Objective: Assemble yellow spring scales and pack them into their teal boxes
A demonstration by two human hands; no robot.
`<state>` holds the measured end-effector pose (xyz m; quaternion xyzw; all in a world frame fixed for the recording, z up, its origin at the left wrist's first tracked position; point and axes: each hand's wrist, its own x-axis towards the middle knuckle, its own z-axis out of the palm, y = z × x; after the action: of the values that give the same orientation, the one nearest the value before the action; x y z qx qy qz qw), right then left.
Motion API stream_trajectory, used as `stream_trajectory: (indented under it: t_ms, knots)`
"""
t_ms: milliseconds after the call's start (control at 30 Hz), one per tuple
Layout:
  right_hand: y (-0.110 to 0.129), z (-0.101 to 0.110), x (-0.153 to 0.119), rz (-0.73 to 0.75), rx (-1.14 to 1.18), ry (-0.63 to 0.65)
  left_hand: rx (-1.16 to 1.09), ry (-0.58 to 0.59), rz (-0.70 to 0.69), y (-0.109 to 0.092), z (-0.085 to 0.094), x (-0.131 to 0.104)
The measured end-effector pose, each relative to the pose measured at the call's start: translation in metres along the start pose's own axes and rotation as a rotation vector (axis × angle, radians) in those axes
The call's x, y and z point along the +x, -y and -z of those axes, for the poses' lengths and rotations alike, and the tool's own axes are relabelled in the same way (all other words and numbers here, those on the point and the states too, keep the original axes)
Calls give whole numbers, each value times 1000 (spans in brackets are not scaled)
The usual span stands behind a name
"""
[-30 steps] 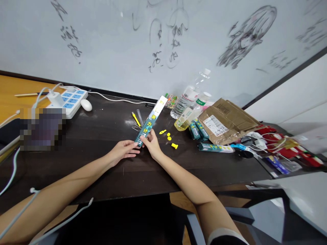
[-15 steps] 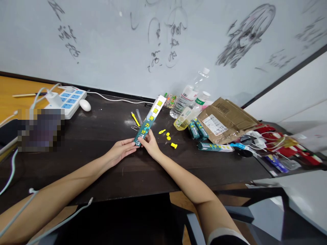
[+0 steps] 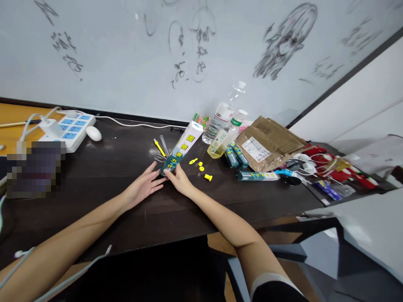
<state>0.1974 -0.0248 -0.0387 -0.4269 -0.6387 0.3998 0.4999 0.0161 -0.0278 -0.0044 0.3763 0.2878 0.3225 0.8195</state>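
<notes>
My right hand (image 3: 179, 181) grips the lower end of a long, narrow white-and-teal cardboard box (image 3: 183, 144) with yellow Chinese characters. The box leans with its upper end pointing away from me and to the right. Just left of its lower end, my left hand (image 3: 141, 188) has its fingers spread and holds nothing; I cannot tell whether a fingertip touches the box. Behind the hands lie a thin yellow rod (image 3: 159, 147), a clear tube (image 3: 163, 144) and bent metal wire pieces (image 3: 160, 158). Several small yellow plastic parts (image 3: 208, 177) lie right of the box.
Two water and drink bottles (image 3: 217, 144) stand behind, beside a flattened cardboard parcel (image 3: 270, 140). More teal boxes (image 3: 258, 176) lie at the right, near cables and red items. A white power strip (image 3: 74, 130) and a white mouse (image 3: 93, 133) sit left, before the whiteboard (image 3: 119, 75).
My left hand has come away from the box and its fingers have spread. The box, still in my right hand, has tipped so its top end faces me more. The view has shifted right.
</notes>
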Motion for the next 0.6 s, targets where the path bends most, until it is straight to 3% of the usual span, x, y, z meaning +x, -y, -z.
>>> stream_trajectory:
  t_ms: [167,333,467,600]
  knots:
    - [11,9,11,-24,148,-116,74,12,-75,-1,6,3]
    - [40,38,14,116,139,-399,158,-68,-56,-2,11,5]
    - [62,80,-12,208,45,-722,224,-59,-77,1,11,4]
    - [69,146,-52,255,-187,-1003,270,-93,-101,7,10,5]
